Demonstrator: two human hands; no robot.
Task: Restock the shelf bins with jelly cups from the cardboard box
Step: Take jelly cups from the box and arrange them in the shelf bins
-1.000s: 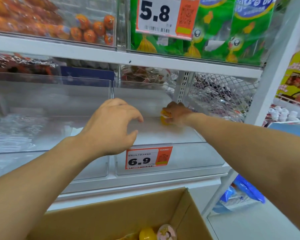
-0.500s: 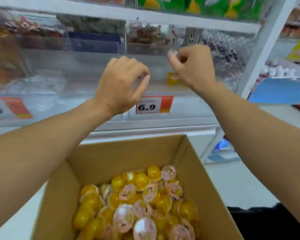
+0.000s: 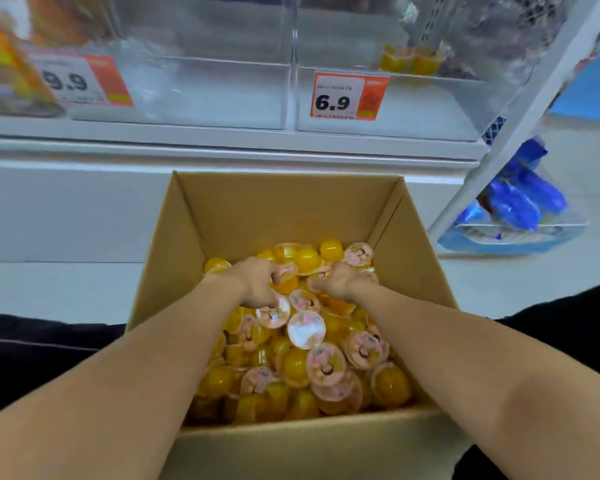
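An open cardboard box (image 3: 284, 209) stands in front of me below the shelf, heaped with yellow jelly cups (image 3: 305, 330) that have pink printed lids. Both my hands are down in the far part of the heap. My left hand (image 3: 257, 285) has its fingers curled round cups, and my right hand (image 3: 336, 282) curls round cups close beside it. Above, the clear shelf bin (image 3: 413, 105) with the 6.9 price tag (image 3: 347, 97) holds a few jelly cups (image 3: 409, 60) at its back right.
A second clear bin (image 3: 205, 91) with a 9.9 tag (image 3: 80, 81) sits to the left. A slanted white shelf upright (image 3: 513, 133) stands at the right, with blue packets (image 3: 520, 199) in a low wire basket behind it. Dark clothing borders the box on both sides.
Both hands came down from the 6.9 bin into the box and closed on cups in the heap. The view tilted down, so the box now fills the middle.
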